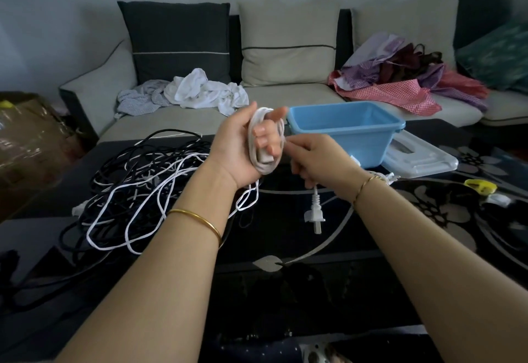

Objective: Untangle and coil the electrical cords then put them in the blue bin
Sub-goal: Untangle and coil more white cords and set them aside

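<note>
Above the dark patterned table [328, 242], both hands are raised and working one white cord [267, 166].

Left hand [240, 148]: palm turned up. The cord is wound in several loops around its fingers [265, 135], which are bent and pass through the middle of the coil. The thumb lies along the outer side of the loops. The coil sits against the palm and hangs slightly below the heel of the hand.

Right hand [317, 159]: fingers curled, with the fingertips [289, 148] pinching the cord just beside the coil, on its right edge. The free end runs down through this hand. Its white plug [315, 215] hangs below the hand, prongs down, above the table surface.

Blue bin [340, 145]: stands on the table directly behind the right hand, open top. No cord can be seen inside from this angle. A clear lid [423, 162] lies flat beside it, to the right.

Tangle of black and white cords [137, 191]: lies on the table to the left of the left forearm. One white loop reaches up under the left wrist.

A sofa [285, 97] with piled clothes stands behind the table.
</note>
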